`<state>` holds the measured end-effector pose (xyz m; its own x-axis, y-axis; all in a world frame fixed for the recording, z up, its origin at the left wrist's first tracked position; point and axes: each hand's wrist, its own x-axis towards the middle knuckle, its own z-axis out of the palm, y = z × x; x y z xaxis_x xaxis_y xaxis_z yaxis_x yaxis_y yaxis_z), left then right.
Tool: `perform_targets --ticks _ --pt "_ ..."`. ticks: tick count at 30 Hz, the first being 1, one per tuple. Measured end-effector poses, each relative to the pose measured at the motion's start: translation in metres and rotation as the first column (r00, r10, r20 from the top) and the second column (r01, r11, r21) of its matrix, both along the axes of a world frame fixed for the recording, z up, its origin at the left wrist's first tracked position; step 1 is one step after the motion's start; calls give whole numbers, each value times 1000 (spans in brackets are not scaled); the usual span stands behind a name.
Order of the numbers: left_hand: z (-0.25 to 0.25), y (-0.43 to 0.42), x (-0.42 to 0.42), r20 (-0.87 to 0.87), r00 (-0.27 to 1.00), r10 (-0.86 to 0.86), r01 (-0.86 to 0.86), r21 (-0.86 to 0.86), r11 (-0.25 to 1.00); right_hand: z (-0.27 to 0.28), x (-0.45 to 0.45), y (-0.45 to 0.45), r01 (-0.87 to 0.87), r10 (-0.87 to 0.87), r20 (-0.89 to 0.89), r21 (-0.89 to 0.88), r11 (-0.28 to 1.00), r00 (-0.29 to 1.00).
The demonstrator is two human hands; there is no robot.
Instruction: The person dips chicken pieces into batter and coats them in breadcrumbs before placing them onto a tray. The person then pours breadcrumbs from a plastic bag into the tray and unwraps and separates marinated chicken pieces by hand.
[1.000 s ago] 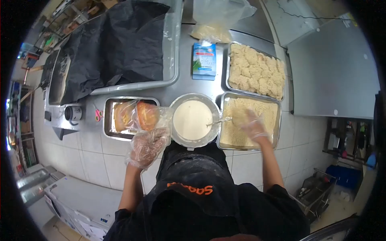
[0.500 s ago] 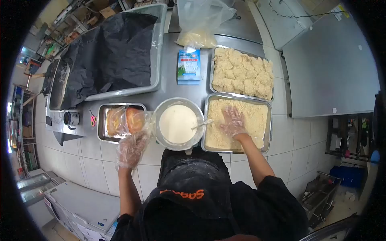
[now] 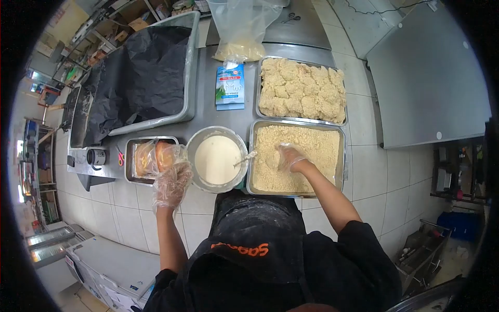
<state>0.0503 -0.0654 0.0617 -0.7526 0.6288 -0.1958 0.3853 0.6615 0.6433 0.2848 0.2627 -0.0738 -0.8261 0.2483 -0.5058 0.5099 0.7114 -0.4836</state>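
Observation:
My left hand point(image 3: 171, 187), in a loose clear plastic glove covered with crumbs, hovers at the near right corner of a small metal tray point(image 3: 133, 180). Its fingers look loosely bent, with nothing visible in them. Inside that tray lie orange-yellow pieces of food point(image 3: 147, 158), partly covered by clear plastic. My right hand point(image 3: 291, 157), also gloved, is sunk into pale crumbs point(image 3: 317, 148) in a wide metal tray point(image 3: 341, 171); its fingertips are hidden. Between my hands stands a bowl of white batter point(image 3: 217, 161), with a crumb-caked utensil handle point(image 3: 246, 158) over its right rim.
Behind the crumb tray, another metal tray holds crumb-coated pieces point(image 3: 301, 88). A blue packet point(image 3: 230, 87) and a clear bag of crumbs point(image 3: 240, 49) stand at the back. Black sheeting point(image 3: 150, 73) lines a large tub on the left. Red-handled scissors point(image 3: 120, 157) and a mug point(image 3: 96, 156) lie farther left.
My right hand has turned from lying flat with spread fingers to digging into the crumbs, farther left in the tray. My left hand stays beside the small tray. The view has shifted slightly.

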Motion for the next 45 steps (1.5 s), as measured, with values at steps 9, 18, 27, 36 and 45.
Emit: perform_targets --ticks 9,18,27,36,45 --pt "8 -5 1 -42 999 27 -25 44 999 43 60 -56 -51 284 -300 602 797 911" --pt "31 -9 0 -139 990 -15 7 -59 998 25 131 -13 119 -56 -177 371 921 983" --pt "28 -16 -6 -93 995 37 -41 -45 998 -15 95 -11 806 -801 -168 -58 590 574" --pt "13 -33 -2 4 999 43 -43 23 999 -13 1 -13 384 -359 -185 125 915 915" --pt "11 -34 -2 74 996 54 -55 14 998 9 -28 -43 119 -142 11 480 869 990"
